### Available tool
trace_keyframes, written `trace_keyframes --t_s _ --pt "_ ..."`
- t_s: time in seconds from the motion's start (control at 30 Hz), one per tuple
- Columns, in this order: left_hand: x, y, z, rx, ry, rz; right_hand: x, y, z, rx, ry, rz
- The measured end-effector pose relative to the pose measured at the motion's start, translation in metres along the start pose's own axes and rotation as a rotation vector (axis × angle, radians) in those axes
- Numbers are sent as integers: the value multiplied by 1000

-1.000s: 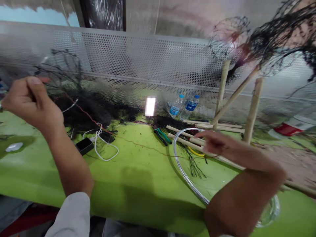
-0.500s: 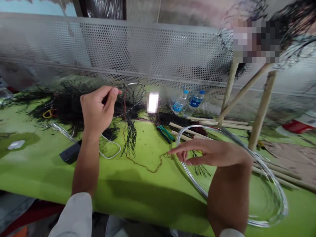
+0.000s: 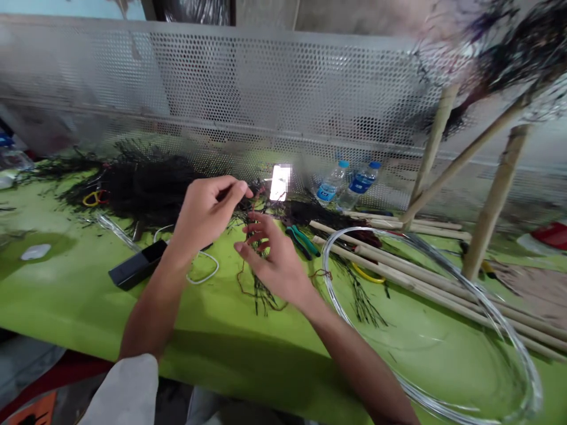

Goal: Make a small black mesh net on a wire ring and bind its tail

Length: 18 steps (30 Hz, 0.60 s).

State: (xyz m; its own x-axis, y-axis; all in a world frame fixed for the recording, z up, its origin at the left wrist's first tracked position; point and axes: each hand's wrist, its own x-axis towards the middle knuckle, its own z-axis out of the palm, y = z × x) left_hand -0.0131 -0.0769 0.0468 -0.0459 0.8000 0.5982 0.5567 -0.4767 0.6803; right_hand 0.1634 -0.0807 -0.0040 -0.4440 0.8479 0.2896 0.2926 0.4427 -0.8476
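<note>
My left hand [image 3: 206, 212] is closed, thumb and forefinger pinched on a bunch of black twisted strands [image 3: 264, 298] that hangs down toward the green table. The exact pinch point is too small to make out. Just below and to the right, my right hand [image 3: 281, 262] has its fingers apart and half curled, with nothing visible gripped in them. It covers part of the hanging strands. A reddish-brown thread [image 3: 241, 282] runs from near my left fingertips, loops behind my right hand and comes out at the right, by a coil of clear tubing or wire.
Pliers with green handles [image 3: 303, 241], two water bottles [image 3: 326, 188] and wooden sticks [image 3: 398, 274] lie beyond my hands. The large clear coil [image 3: 339, 301] covers the right side. At left are a black box [image 3: 135, 268], a dark strand heap [image 3: 146, 186] and yellow-handled scissors [image 3: 91, 199].
My left hand has moved right and lower, still pinched. My right hand has swung left from over the coil to just beneath my left fingertips, its fingers now pointing up.
</note>
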Motion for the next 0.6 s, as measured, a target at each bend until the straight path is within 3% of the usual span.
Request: trace_keyframes --t_s 0.1,0.17,0.33,0.5,0.6 --pt "2 -1 8 -68 -198 -48 17 18 1 209 18 11" --pt "4 -1 10 -76 -266 -57 23 29 0 320 45 -15" --pt "10 -11 8 33 -230 -20 19 38 -14 432 -8 -38" --pt "14 -30 7 100 -234 -27 -13 -2 -41 262 -217 -62" --pt "17 -37 8 -3 -263 -159 -49 -36 -61 -63 -508 -104"
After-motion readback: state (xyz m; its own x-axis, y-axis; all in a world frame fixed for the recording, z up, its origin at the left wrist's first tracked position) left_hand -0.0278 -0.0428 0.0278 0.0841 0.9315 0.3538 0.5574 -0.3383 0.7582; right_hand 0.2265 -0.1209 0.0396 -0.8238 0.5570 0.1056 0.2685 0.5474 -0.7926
